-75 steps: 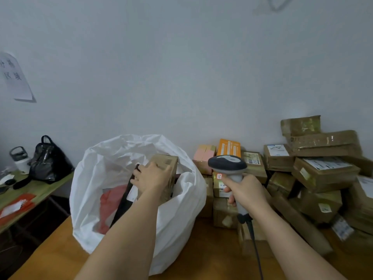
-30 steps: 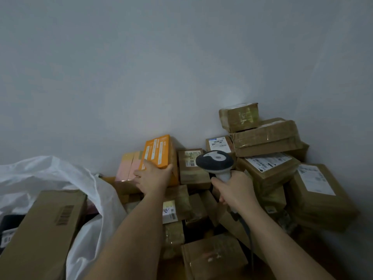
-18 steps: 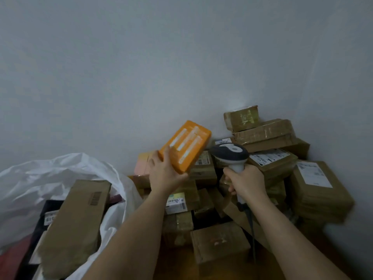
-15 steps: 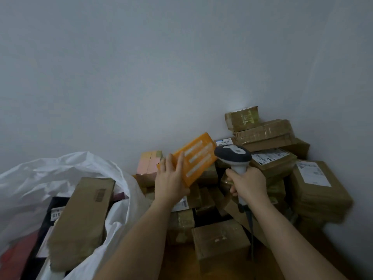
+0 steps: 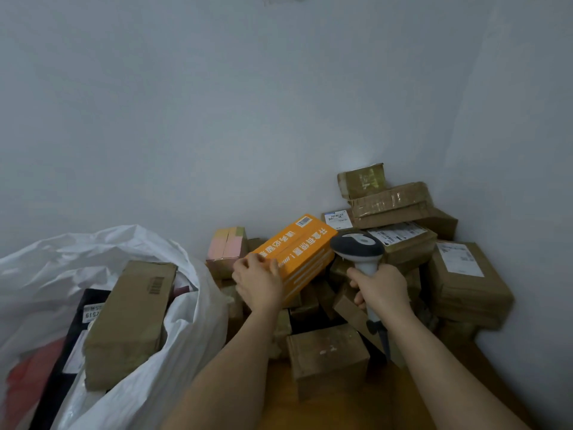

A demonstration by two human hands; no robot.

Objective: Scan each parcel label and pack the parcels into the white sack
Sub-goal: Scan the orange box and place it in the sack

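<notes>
Left hand (image 5: 259, 282) fingers curl round the orange box (image 5: 297, 252); right hand (image 5: 379, 290) grips the scanner (image 5: 358, 249). One-end hold: box may tip, its small barcode turning away from the scanner.

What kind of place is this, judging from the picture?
Probably a parcel sorting or dispatch room: a pile of taped brown cardboard parcels in the corner, a grey handheld barcode scanner, a white plastic sack being filled.

Orange parcel (image 5: 299, 252) tilted, beside scanner (image 5: 359, 251)

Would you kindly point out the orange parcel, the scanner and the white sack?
orange parcel (image 5: 305, 252), head view, on its printed top face.
scanner (image 5: 356, 246), head view, on its dark head.
white sack (image 5: 198, 321), head view, on its near rim.
</notes>
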